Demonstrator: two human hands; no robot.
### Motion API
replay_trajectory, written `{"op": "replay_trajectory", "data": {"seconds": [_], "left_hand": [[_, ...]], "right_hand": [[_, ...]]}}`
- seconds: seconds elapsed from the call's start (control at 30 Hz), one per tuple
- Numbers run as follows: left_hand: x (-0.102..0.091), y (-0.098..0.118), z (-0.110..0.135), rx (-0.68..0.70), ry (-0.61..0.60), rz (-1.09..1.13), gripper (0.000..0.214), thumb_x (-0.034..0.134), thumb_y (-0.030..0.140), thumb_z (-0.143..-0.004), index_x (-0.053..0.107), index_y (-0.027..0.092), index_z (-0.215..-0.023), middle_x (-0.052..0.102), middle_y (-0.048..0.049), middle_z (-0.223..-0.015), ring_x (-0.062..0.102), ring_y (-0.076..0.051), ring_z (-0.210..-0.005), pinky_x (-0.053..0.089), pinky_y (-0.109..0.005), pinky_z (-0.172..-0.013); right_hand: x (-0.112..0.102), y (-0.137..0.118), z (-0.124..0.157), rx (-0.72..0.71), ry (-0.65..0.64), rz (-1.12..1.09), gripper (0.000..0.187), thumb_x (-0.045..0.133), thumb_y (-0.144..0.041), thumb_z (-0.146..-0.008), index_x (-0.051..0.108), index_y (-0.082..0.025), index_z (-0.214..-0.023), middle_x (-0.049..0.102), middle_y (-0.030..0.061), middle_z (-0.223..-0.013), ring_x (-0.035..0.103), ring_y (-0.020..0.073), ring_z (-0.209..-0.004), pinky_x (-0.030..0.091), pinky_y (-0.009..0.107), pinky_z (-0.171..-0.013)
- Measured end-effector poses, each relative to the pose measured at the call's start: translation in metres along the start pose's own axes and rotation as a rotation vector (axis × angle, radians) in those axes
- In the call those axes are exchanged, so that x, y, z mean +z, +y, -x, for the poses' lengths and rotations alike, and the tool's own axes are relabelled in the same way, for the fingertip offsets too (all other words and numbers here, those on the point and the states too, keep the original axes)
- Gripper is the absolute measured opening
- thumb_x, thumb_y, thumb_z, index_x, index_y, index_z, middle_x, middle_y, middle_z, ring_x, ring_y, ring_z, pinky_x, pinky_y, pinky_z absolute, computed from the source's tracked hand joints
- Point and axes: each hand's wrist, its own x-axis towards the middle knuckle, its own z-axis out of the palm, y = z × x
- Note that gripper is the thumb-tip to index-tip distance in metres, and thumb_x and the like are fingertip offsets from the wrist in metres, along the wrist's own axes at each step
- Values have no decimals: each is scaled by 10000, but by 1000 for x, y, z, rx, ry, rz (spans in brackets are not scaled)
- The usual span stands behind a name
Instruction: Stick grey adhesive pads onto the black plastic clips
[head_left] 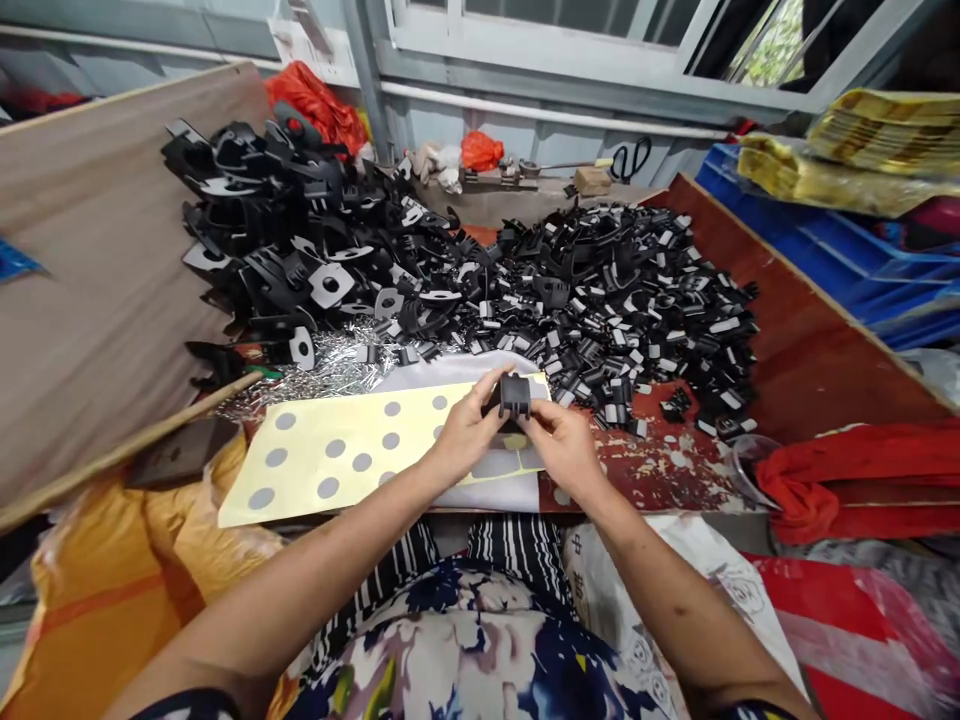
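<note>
My left hand (466, 432) and my right hand (564, 447) meet over the near edge of the table, both pinched on one small black plastic part (514, 395) held between the fingertips. Under the hands lies a pale yellow sticker backing sheet (337, 455) with several grey round pads. Beyond them, a big heap of small black parts with white pads (630, 300) covers the red table (795, 350). A taller stack of larger black brackets (262, 210) with grey pads rises at the back left.
A brown board (90, 260) leans at the left, a wooden stick (135, 440) along its foot. Silvery small pieces (337, 360) lie below the brackets. Red cloth (847, 470) is at the right, blue crates (862, 250) with yellow packets behind it, an orange bag (112, 580) at lower left.
</note>
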Motion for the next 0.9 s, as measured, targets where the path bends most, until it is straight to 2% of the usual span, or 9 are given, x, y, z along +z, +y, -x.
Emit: {"op": "replay_trajectory", "data": {"seconds": [0.07, 0.13, 0.27, 0.37, 0.5, 0.63, 0.73, 0.8, 0.9], "left_hand": [[-2, -10, -10, -132, 32, 61, 583, 812, 327, -886, 582, 275, -1419, 720, -85, -1100, 739, -235, -887, 618, -299, -663], [-9, -17, -19, -251, 70, 123, 569, 808, 286, -888, 560, 256, -1399, 727, -87, -1037, 750, -206, -737, 610, -278, -578], [-16, -19, -34, -409, -6, 157, 607, 782, 156, -868, 537, 265, -1413, 708, -82, -1025, 769, -207, -711, 640, -282, -587], [-10, -23, -40, -469, -34, 187, 789, 759, 70, -828, 473, 365, -1502, 655, -41, -1015, 765, -209, -769, 680, -350, -659], [-4, -30, -44, -440, -7, 231, 681, 743, 26, -791, 559, 328, -1373, 624, -61, -1122, 732, -208, -861, 691, -422, -749], [-5, -27, -43, -459, -15, 235, 609, 741, 19, -768, 567, 284, -1287, 638, -78, -1108, 720, -239, -903, 669, -423, -741], [-5, -18, -31, -439, -4, 294, 623, 816, 40, -715, 586, 272, -1246, 648, -67, -1105, 700, -228, -904, 638, -385, -740], [-4, -12, -17, -420, -4, 380, 544, 867, 178, -752, 612, 260, -1226, 655, -56, -1092, 673, -188, -837, 608, -340, -720], [0, -7, 6, -405, 9, 492, 468, 830, 419, -838, 652, 241, -1233, 672, -65, -1090, 621, -151, -750, 559, -286, -658]], "right_hand": [[5, 6, 28, 24, 48, 77, 282, 543, -331, -1030, 766, -240, -1175, 799, 55, -974, 746, 240, -887, 601, 383, -809], [0, 13, 45, -54, 83, 235, 275, 516, -282, -1047, 749, -238, -1188, 795, 75, -1040, 724, 252, -952, 577, 417, -874], [0, 22, 59, -306, -94, 503, 182, 592, -173, -1009, 755, -242, -1047, 791, 76, -1151, 640, 279, -1047, 499, 460, -943], [12, 18, 61, -336, -181, 626, 187, 619, -95, -969, 744, -234, -978, 796, 71, -1136, 596, 279, -1013, 448, 452, -899], [13, -15, 67, -191, -260, 418, 238, 642, -33, -905, 728, -252, -944, 783, 27, -999, 601, 257, -981, 463, 428, -897], [-10, -58, 74, -118, -437, 98, 275, 704, -74, -861, 723, -291, -1030, 751, 7, -1021, 658, 240, -1019, 527, 411, -932], [-25, -56, 64, -113, -173, 133, 222, 672, -121, -892, 704, -287, -1035, 738, 21, -989, 673, 243, -973, 535, 417, -908], [-27, -39, 53, -42, 39, 96, 177, 673, -157, -891, 688, -274, -1023, 718, 16, -921, 679, 227, -892, 547, 387, -844], [-18, -14, 41, 45, 171, -79, 165, 723, -215, -858, 667, -254, -1008, 702, 8, -894, 685, 206, -845, 558, 354, -816]]}}
